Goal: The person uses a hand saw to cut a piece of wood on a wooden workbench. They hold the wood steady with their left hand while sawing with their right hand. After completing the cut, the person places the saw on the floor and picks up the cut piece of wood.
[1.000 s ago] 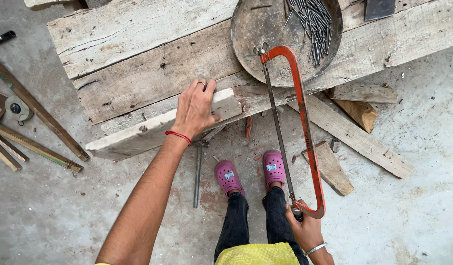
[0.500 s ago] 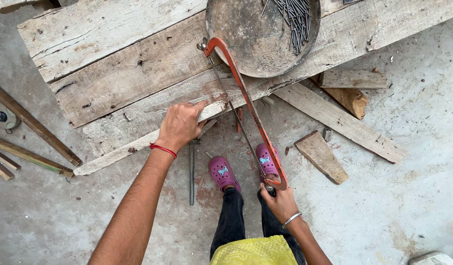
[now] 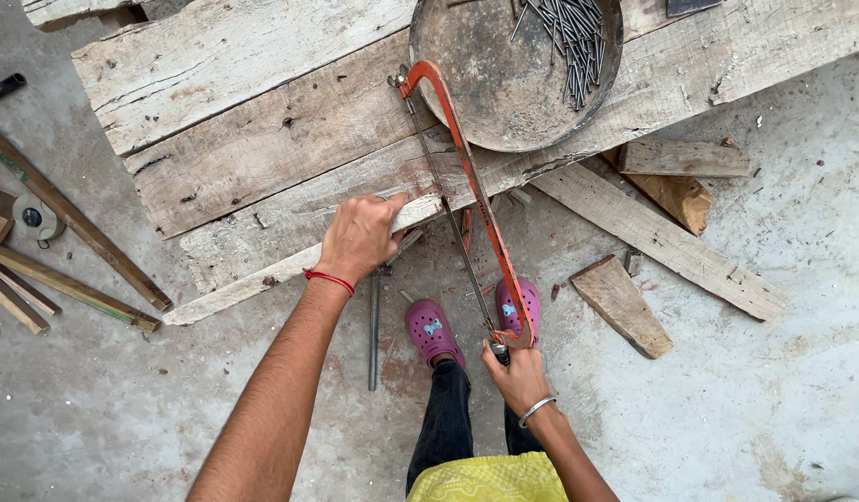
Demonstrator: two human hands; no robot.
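Observation:
My left hand [image 3: 359, 239], with a red thread at the wrist, presses down on a narrow pale wooden strip [image 3: 253, 284] lying along the front edge of the rough plank bench [image 3: 225, 112]. My right hand [image 3: 513, 374], wearing a metal bangle, grips the handle of an orange-framed hacksaw [image 3: 466, 177]. The saw's blade crosses the strip just right of my left hand's fingers, and the frame reaches up to the rim of a round rusty metal pan [image 3: 485, 84]. My feet in pink clogs [image 3: 432, 330] stand below the strip.
The pan holds several long nails [image 3: 569, 37]. Wood offcuts [image 3: 623, 304] and a long plank [image 3: 657, 237] lie on the concrete floor at right. Wooden battens [image 3: 71, 223], a tape measure [image 3: 34, 217] and a metal rod [image 3: 373, 325] lie at left and centre.
The hacksaw has shifted left and its blade now sits on the strip beside my left hand. My left hand keeps holding the strip; the view has drifted.

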